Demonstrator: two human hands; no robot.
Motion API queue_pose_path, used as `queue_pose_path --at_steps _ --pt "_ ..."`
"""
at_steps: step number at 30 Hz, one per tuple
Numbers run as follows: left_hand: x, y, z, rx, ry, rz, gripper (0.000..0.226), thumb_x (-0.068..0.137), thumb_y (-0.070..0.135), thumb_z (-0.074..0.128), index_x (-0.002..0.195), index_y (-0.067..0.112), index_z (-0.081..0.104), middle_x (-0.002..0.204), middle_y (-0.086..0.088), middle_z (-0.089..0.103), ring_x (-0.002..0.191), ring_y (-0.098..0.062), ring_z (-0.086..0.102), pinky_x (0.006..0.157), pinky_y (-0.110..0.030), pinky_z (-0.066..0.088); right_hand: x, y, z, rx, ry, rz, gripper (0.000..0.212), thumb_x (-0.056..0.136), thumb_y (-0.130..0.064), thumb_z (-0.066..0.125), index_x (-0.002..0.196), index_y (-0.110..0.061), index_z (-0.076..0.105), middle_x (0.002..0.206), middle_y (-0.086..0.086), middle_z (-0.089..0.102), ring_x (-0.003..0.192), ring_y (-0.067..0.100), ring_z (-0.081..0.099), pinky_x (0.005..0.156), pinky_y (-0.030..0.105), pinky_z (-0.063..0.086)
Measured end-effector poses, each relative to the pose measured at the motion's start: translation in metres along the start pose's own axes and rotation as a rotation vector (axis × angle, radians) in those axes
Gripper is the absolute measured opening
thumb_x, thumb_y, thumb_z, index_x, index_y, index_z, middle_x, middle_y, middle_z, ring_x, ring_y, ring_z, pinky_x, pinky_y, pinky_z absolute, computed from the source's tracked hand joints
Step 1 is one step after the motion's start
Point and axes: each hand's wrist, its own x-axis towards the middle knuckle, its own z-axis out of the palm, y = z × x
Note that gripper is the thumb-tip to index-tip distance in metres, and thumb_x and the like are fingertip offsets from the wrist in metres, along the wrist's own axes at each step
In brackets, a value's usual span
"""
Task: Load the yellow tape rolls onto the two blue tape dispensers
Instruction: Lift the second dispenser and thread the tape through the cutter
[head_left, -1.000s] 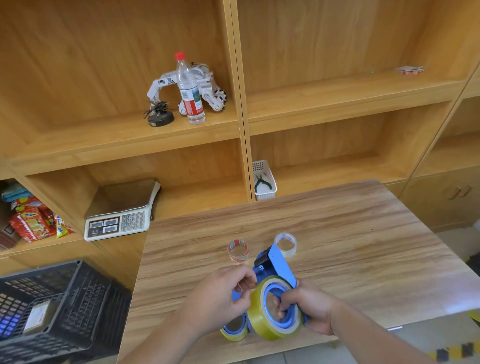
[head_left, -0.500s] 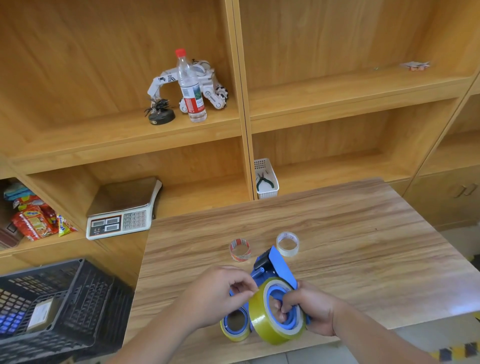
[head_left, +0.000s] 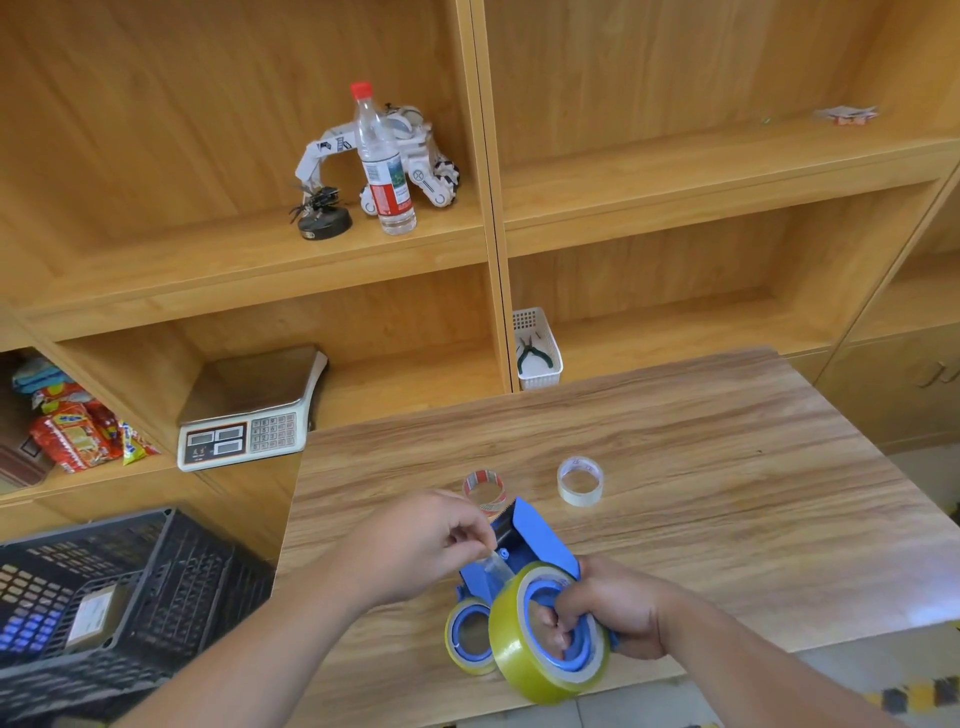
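Observation:
A blue tape dispenser (head_left: 537, 540) is held above the near edge of the wooden table (head_left: 675, 467), with a large yellow tape roll (head_left: 514, 649) seated on its blue hub. My right hand (head_left: 613, 613) grips the dispenser through the hub, fingers inside the ring. My left hand (head_left: 415, 545) pinches the loose clear end of the tape (head_left: 496, 566) near the dispenser's front. A second, smaller yellow roll on a blue hub (head_left: 467, 642) rests on the table just left of the big roll; the rest of that dispenser is hidden.
A red-striped tape roll (head_left: 484, 489) and a clear tape roll (head_left: 580, 480) lie on the table beyond the dispenser. A black crate (head_left: 156, 597) stands at the left. Shelves behind hold a scale (head_left: 249, 415), a water bottle (head_left: 384, 161) and a white basket with pliers (head_left: 537, 348).
My left hand has lifted slightly away from the roll, drawing the pinched tape end out toward the dispenser's front. My right hand keeps its grip on the dispenser.

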Motion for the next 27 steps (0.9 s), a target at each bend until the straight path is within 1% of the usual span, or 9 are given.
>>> queue_pose_path --at_steps 2,5,10,11,13,16,20,23,27 --pt "0.001 0.004 -0.005 0.024 -0.034 0.017 0.011 0.096 0.029 0.067 0.097 0.033 0.077 0.094 0.019 0.07 0.089 0.003 0.062 0.081 -0.025 0.055 0.001 -0.001 0.0 0.019 -0.018 0.015 0.016 0.065 0.008 0.051 0.071 -0.005 0.057 0.069 0.011 0.053 0.063 0.025 0.049 0.065 0.032 0.042" --pt "0.004 0.015 -0.013 0.09 -0.086 0.069 0.012 0.098 0.028 0.065 0.101 0.03 0.077 0.1 0.014 0.07 0.088 -0.001 0.062 0.083 -0.028 0.054 0.003 0.0 0.0 0.045 -0.054 0.058 0.018 0.067 0.01 0.048 0.073 -0.004 0.058 0.073 0.012 0.055 0.062 0.025 0.052 0.064 0.03 0.044" --pt "0.018 0.034 -0.027 0.201 -0.166 0.179 0.013 0.098 0.026 0.064 0.103 0.028 0.076 0.101 0.01 0.071 0.081 0.006 0.055 0.072 -0.018 0.046 0.001 -0.003 0.005 0.055 -0.108 0.103 0.03 0.073 0.014 0.042 0.071 -0.003 0.067 0.067 0.01 0.062 0.059 0.021 0.057 0.061 0.025 0.049" --pt "0.021 0.037 -0.029 0.219 -0.178 0.2 0.013 0.099 0.025 0.064 0.103 0.028 0.076 0.101 0.011 0.071 0.081 0.004 0.056 0.072 -0.019 0.046 0.001 -0.003 0.004 0.059 -0.112 0.114 0.029 0.073 0.013 0.043 0.073 -0.002 0.068 0.066 0.01 0.064 0.059 0.021 0.059 0.061 0.025 0.049" --pt "0.027 0.041 -0.032 0.246 -0.19 0.238 0.014 0.098 0.023 0.064 0.102 0.026 0.077 0.101 0.012 0.071 0.085 -0.002 0.061 0.076 -0.027 0.051 0.002 -0.001 0.003 0.06 -0.097 0.123 0.026 0.069 0.008 0.049 0.084 0.001 0.069 0.075 0.014 0.065 0.067 0.025 0.059 0.065 0.027 0.05" --pt "0.033 0.041 -0.034 0.254 -0.181 0.273 0.015 0.096 0.021 0.065 0.1 0.026 0.078 0.099 0.011 0.073 0.087 -0.006 0.064 0.08 -0.035 0.055 0.004 0.002 0.001 0.058 -0.068 0.108 0.041 0.064 0.004 0.055 0.104 0.004 0.065 0.101 0.024 0.054 0.088 0.033 0.052 0.072 0.032 0.048" --pt "0.038 0.047 -0.032 0.273 -0.185 0.337 0.013 0.096 0.022 0.065 0.1 0.025 0.077 0.099 0.012 0.074 0.091 -0.007 0.066 0.082 -0.034 0.055 0.001 0.005 0.0 0.053 -0.063 0.095 0.041 0.064 0.004 0.055 0.104 0.005 0.064 0.108 0.029 0.047 0.099 0.039 0.044 0.074 0.033 0.049" --pt "0.04 0.054 -0.031 0.294 -0.185 0.378 0.015 0.098 0.021 0.065 0.102 0.022 0.078 0.102 0.011 0.075 0.09 -0.006 0.066 0.081 -0.029 0.054 -0.001 0.007 0.0 0.055 -0.078 0.1 0.039 0.063 0.003 0.056 0.101 0.005 0.064 0.109 0.03 0.045 0.098 0.038 0.045 0.073 0.033 0.05" --pt "0.042 0.052 -0.035 0.257 -0.179 0.364 0.014 0.097 0.02 0.065 0.101 0.023 0.079 0.102 0.011 0.076 0.09 -0.005 0.066 0.081 -0.029 0.054 -0.003 0.01 -0.003 0.078 -0.062 0.094 0.039 0.06 0.002 0.058 0.099 0.005 0.064 0.107 0.031 0.046 0.096 0.039 0.046 0.073 0.034 0.049"
